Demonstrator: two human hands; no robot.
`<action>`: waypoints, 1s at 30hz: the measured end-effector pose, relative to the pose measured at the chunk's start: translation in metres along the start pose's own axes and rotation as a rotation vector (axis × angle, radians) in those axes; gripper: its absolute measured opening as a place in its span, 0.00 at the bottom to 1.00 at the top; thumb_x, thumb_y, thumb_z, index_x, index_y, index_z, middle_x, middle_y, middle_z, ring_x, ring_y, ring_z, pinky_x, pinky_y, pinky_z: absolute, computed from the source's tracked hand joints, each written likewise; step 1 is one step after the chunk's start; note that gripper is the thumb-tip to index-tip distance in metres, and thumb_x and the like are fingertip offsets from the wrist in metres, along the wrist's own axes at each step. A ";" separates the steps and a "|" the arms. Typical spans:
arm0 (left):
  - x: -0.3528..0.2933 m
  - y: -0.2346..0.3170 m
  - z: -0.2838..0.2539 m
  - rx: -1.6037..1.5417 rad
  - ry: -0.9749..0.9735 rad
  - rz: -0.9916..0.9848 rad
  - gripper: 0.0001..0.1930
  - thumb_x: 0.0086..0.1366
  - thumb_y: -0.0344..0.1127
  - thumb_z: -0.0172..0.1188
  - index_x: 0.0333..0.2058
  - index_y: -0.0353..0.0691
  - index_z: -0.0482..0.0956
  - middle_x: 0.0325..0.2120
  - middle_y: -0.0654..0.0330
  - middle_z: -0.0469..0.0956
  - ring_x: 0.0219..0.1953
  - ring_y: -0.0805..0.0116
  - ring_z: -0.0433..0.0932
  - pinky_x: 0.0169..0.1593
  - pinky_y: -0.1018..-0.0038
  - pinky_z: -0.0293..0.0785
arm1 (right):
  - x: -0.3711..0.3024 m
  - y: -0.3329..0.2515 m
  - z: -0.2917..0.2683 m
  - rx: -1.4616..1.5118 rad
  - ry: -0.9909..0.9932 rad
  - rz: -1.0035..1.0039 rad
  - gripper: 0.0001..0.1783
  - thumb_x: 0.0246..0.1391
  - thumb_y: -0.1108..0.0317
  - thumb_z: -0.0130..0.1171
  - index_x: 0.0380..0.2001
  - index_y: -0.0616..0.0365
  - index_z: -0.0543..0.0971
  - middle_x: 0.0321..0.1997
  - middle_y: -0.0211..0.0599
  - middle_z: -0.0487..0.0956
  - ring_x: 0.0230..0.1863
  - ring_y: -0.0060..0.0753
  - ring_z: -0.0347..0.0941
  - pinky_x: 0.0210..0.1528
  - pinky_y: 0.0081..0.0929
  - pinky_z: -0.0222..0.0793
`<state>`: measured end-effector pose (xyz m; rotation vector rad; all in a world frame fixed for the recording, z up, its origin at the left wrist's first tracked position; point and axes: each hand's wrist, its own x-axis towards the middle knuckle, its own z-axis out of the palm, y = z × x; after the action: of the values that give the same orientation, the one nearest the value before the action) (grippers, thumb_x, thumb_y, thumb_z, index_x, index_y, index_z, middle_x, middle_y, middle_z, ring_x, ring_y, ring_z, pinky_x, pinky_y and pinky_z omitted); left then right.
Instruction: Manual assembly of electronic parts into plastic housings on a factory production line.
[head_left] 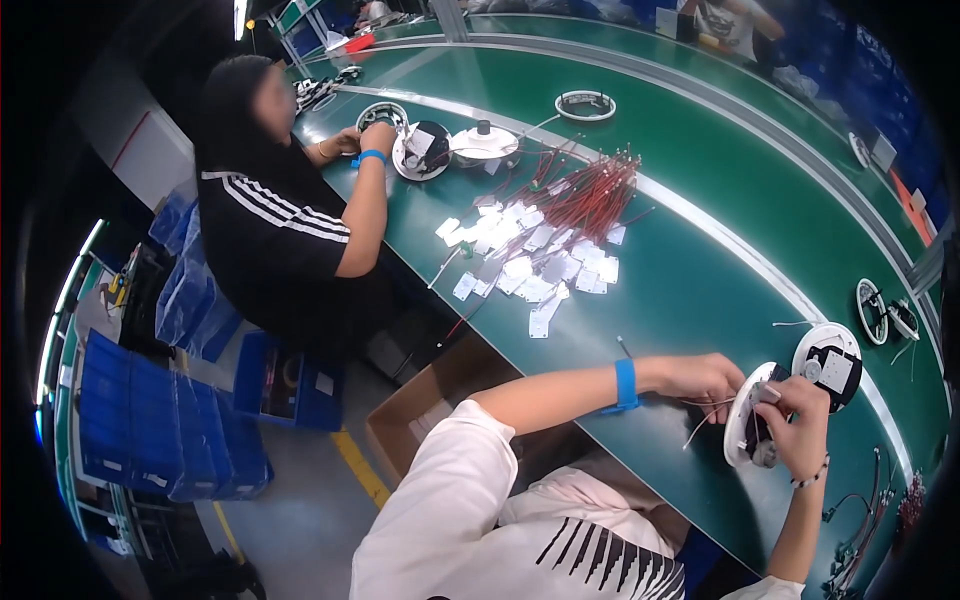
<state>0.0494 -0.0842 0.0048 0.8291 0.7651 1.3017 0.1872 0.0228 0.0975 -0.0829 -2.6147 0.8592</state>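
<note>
A round white housing stands tilted on edge above the green table in front of me, with grey parts on its inner side. My left hand is closed at the housing's outer side, pinching a thin white cable whose loose end hangs down. My right hand is closed at the inner side, thumb and fingers on a small grey piece. What lies under those fingertips is partly hidden. Just behind, another round white housing with a black and white inside lies on the table.
Left of my arms lies a heap of white plates with red wires. A co-worker handles round housings at the far left. More housings lie farther back. Dark cables lie at right. A cardboard box stands below the table edge.
</note>
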 end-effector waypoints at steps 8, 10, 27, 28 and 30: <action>-0.005 0.002 0.000 0.217 -0.019 0.008 0.17 0.54 0.27 0.51 0.43 0.31 0.65 0.33 0.60 0.72 0.30 0.78 0.71 0.32 0.84 0.69 | 0.003 0.007 0.001 0.007 -0.045 0.088 0.08 0.23 0.80 0.60 0.12 0.64 0.70 0.16 0.32 0.68 0.14 0.24 0.63 0.16 0.16 0.58; -0.003 -0.002 -0.005 0.251 0.014 -0.024 0.17 0.54 0.29 0.52 0.43 0.32 0.66 0.33 0.60 0.72 0.30 0.79 0.70 0.32 0.84 0.68 | 0.005 0.004 -0.001 -0.072 -0.015 0.039 0.08 0.23 0.80 0.60 0.13 0.64 0.72 0.24 0.34 0.68 0.17 0.24 0.63 0.17 0.18 0.58; -0.185 0.152 -0.062 1.343 1.149 0.157 0.08 0.48 0.29 0.53 0.25 0.29 0.75 0.18 0.68 0.71 0.22 0.82 0.66 0.23 0.83 0.62 | -0.057 0.047 -0.046 0.001 0.152 0.142 0.16 0.32 0.78 0.57 0.31 0.61 0.73 0.40 0.37 0.69 0.25 0.21 0.68 0.24 0.13 0.63; -0.202 0.157 -0.080 1.556 1.219 0.055 0.09 0.48 0.31 0.53 0.24 0.29 0.75 0.16 0.68 0.69 0.21 0.83 0.64 0.22 0.83 0.60 | -0.056 0.058 -0.047 0.027 0.195 0.150 0.15 0.33 0.77 0.58 0.31 0.61 0.73 0.38 0.37 0.70 0.26 0.22 0.69 0.25 0.14 0.64; -0.248 0.178 -0.121 1.853 1.402 -0.268 0.16 0.45 0.35 0.56 0.32 0.30 0.73 0.23 0.53 0.74 0.24 0.68 0.73 0.26 0.73 0.66 | -0.046 0.075 -0.062 0.029 0.273 0.145 0.13 0.35 0.76 0.58 0.31 0.60 0.74 0.34 0.36 0.72 0.28 0.22 0.70 0.27 0.16 0.65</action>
<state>-0.1723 -0.3065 0.1015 0.9181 3.2693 0.3829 0.2486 0.1105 0.0841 -0.3597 -2.3621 0.8666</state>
